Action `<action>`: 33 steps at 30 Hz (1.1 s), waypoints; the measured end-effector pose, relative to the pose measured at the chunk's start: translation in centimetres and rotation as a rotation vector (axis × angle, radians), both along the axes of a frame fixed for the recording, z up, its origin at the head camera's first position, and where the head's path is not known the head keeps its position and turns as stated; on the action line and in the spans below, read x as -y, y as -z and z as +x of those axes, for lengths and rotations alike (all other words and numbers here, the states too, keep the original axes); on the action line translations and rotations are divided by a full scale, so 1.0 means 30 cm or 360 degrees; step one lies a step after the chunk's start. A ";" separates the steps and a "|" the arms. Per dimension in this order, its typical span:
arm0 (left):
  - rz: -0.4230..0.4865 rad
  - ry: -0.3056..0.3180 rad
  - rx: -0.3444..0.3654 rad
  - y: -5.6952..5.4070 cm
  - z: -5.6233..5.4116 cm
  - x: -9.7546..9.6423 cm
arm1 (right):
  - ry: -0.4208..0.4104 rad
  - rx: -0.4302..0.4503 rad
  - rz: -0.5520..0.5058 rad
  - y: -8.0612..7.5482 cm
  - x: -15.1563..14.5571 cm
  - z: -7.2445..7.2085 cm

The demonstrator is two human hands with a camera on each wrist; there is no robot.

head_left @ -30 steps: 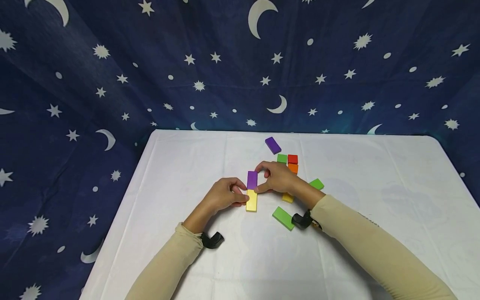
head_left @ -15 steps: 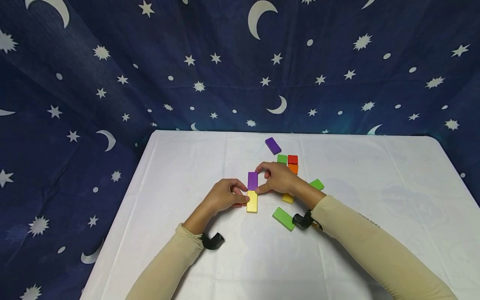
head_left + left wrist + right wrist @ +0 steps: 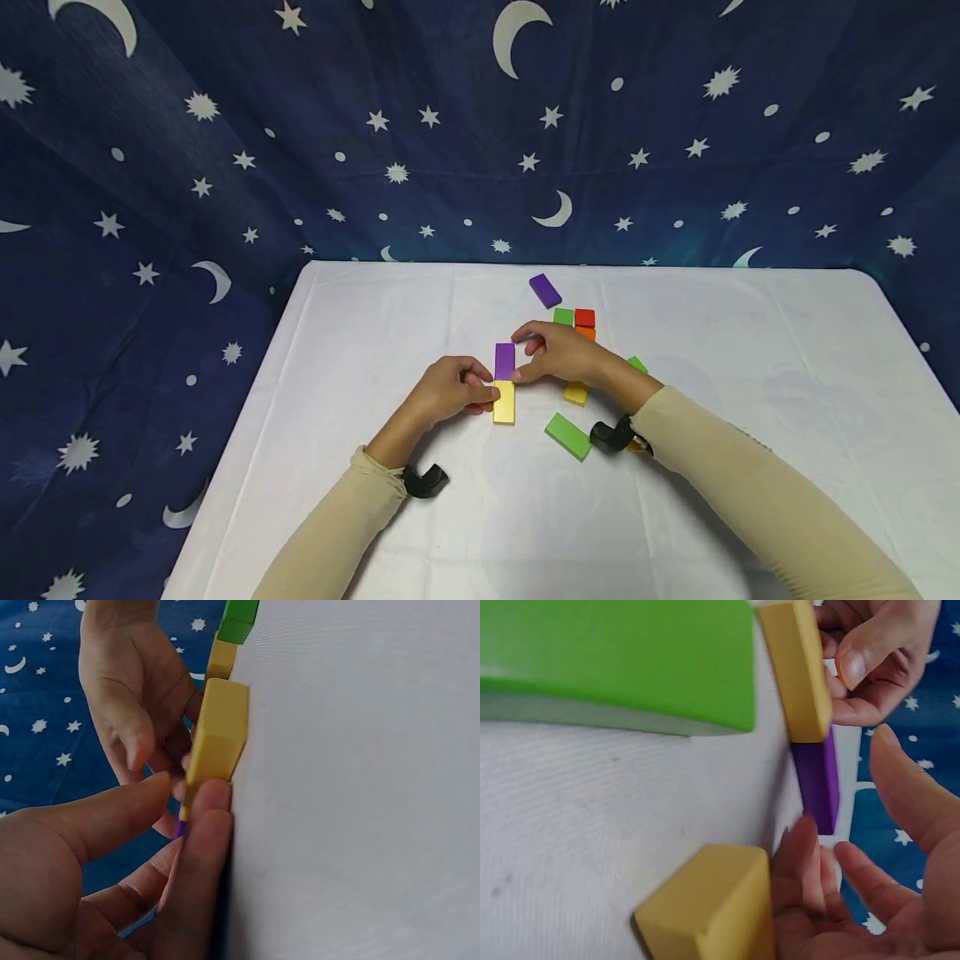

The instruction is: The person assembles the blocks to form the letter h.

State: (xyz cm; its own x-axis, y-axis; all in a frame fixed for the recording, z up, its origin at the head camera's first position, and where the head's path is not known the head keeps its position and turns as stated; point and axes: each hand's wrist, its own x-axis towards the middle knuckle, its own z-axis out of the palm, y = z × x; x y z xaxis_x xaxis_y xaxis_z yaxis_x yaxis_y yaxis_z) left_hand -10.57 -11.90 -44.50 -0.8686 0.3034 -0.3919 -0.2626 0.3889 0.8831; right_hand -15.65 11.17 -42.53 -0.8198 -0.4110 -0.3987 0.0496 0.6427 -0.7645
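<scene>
A purple block point(image 3: 505, 360) and a yellow block point(image 3: 504, 408) lie end to end in a line on the white table. My left hand point(image 3: 446, 387) is at the yellow block's left side. In the left wrist view its extended fingers point(image 3: 199, 870) touch that side, while the thumb point(image 3: 127, 814) is held apart from the block. My right hand point(image 3: 562, 352) is to the right of the purple block, thumb and index finger spread along its side. In the right wrist view, the fingers point(image 3: 802, 855) are near the purple block's point(image 3: 819, 784) far end, the thumb well away.
Behind lies another purple block point(image 3: 545, 290). Green point(image 3: 563, 316), red point(image 3: 585, 317) and orange point(image 3: 586, 332) blocks sit beyond my right hand, partly hidden. A yellow block point(image 3: 576, 393) and two green blocks point(image 3: 568, 436) are near my right forearm. A starry cloth point(image 3: 450, 125) hangs behind.
My right wrist and forearm have shifted slightly to the right, covering more of one green block. My left hand and the purple and yellow blocks between the hands stay practically in place.
</scene>
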 end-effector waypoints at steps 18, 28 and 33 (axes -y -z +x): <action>-0.0907 0.0283 -0.0774 -0.072 0.021 0.032 | 0.0023 -0.0635 0.0300 -0.110 -0.283 0.101; -0.0963 0.0475 -0.0663 -0.058 -0.003 0.044 | -0.0035 -0.0633 0.0535 -0.079 -0.296 0.143; -0.0962 0.0533 -0.0683 -0.049 0.001 0.040 | -0.0023 -0.0670 0.0631 -0.059 -0.279 0.159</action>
